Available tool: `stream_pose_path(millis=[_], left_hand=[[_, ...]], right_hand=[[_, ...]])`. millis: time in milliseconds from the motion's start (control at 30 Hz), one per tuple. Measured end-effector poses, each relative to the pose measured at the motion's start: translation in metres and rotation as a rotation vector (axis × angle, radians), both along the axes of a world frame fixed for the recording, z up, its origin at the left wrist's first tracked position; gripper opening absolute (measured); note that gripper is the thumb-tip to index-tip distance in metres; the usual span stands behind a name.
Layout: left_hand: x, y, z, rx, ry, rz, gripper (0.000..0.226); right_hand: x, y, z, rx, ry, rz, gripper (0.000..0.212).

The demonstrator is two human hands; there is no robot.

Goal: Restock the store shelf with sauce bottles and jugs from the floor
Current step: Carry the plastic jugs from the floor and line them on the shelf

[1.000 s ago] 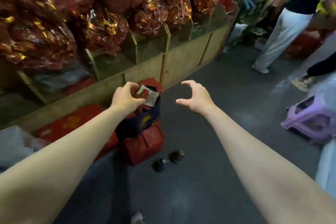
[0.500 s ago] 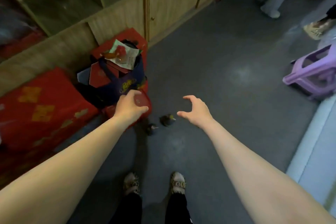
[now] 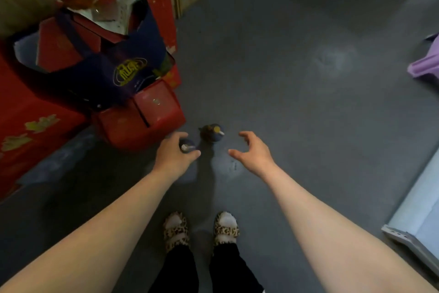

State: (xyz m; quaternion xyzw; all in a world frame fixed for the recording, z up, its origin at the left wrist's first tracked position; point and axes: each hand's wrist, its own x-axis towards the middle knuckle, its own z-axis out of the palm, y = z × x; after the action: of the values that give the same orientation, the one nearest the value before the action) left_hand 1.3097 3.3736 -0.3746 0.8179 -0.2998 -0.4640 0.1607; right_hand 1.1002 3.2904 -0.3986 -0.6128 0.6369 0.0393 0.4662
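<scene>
2 dark sauce bottles are seen from above on the grey floor [image 3: 297,78], standing upright so that only caps and shoulders show; their long axes run straight up toward the camera. The near bottle [image 3: 187,146] is partly covered by the left hand [image 3: 174,156], whose fingers are curled over its cap, though whether a firm hold is made cannot be told. The far bottle [image 3: 212,133] stands just beside it, ahead and to the right, untouched. The right hand [image 3: 253,151] is held open in a claw, thumb and fingers apart, holding nothing; the far bottle lies to its left and slightly ahead, and this hand is judged the nearer for it. A red box [image 3: 140,116] sits just left of the bottles, with a navy bag [image 3: 123,71] stacked on it, and could crowd the left wrist. Leopard-print slippers [image 3: 200,229] are placed well behind. A purple stool [image 3: 425,64] stands well apart at right.
</scene>
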Motion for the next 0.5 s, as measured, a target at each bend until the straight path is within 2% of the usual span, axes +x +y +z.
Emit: stream_pose_path(millis=[200,367,500], left_hand=[[-0.013,-0.023,-0.130,-0.060,0.109,-0.006,0.061],[-0.029,-0.046,-0.258,-0.078,0.274,0.034,0.093],[-0.036,-0.071,-0.341,-0.124,0.268,0.090,0.097]], right_hand=[[-0.002,0.000,-0.123,0.079,-0.063,-0.163,0.071],[-0.007,-0.008,-0.231,0.087,-0.103,-0.177,0.074],[-0.008,-0.022,-0.314,0.084,-0.196,-0.175,0.080]])
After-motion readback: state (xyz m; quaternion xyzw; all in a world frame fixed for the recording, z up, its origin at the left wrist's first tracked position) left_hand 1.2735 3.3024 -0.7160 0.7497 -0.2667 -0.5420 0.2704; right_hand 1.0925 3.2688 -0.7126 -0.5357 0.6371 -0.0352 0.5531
